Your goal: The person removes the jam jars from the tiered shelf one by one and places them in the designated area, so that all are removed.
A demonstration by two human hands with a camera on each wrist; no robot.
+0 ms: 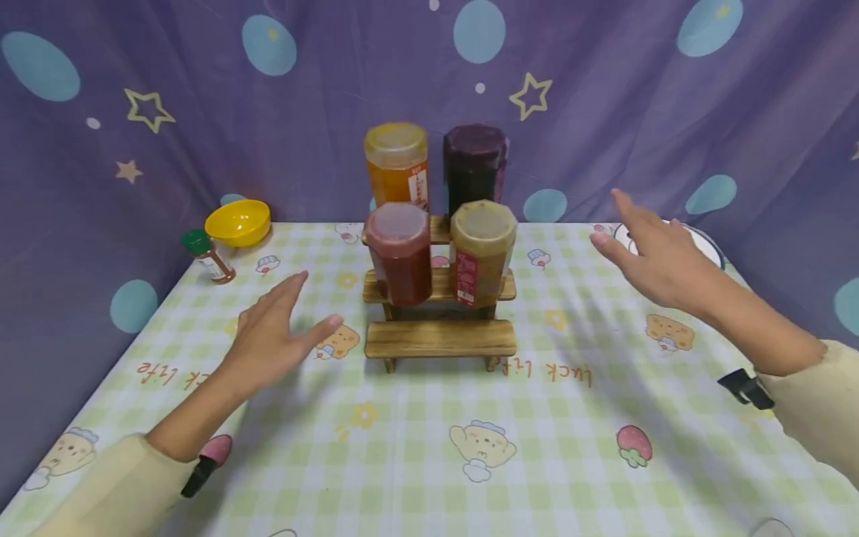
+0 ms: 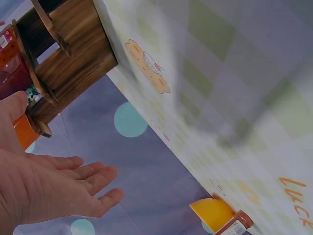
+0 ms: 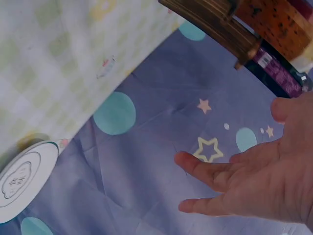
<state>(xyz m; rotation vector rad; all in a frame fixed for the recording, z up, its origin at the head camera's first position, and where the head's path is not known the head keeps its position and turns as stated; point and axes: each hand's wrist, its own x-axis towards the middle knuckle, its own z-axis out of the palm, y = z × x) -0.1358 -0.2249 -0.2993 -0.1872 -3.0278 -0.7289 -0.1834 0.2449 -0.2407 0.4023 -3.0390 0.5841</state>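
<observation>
Red jar [image 1: 399, 257]: stands up on the rack [image 1: 439, 338]
Left hand [image 1: 265, 343]: nearer, jar to its right, thumb out, empty
Right hand [image 1: 661, 261]: farther, fingers out, empty

Stepped rack [image 1: 439, 339]: looking wooden, streaky grain running along smooth treads, a faint varnish-like sheen showing. Red jar [image 1: 401, 257], tan jar [image 1: 490, 242], orange jar [image 1: 385, 183] and dark jar [image 1: 470, 168]: all appearing smooth and hard; glass or plastic staying uncertain. Tan jar's label [image 1: 466, 277] looking like printed paper or film. Yellow bowl [image 1: 235, 224]: appearing plastic, smooth, catching glossy highlights. Spice bottle [image 1: 218, 267]: looking smooth, its green cap [image 1: 197, 240] resembling plastic. Plate [image 3: 36, 178]: showing a smooth, pale, printed face. Tablecloth [image 1: 403, 418]: looking smooth, mostly matt. Backdrop [image 1: 403, 67]: cloth, hanging softly creased, dull-finished. Sleeves [image 1: 819, 410]: matt fabric, puckering slightly. Black clip [image 1: 748, 389]: resembling plastic.
</observation>
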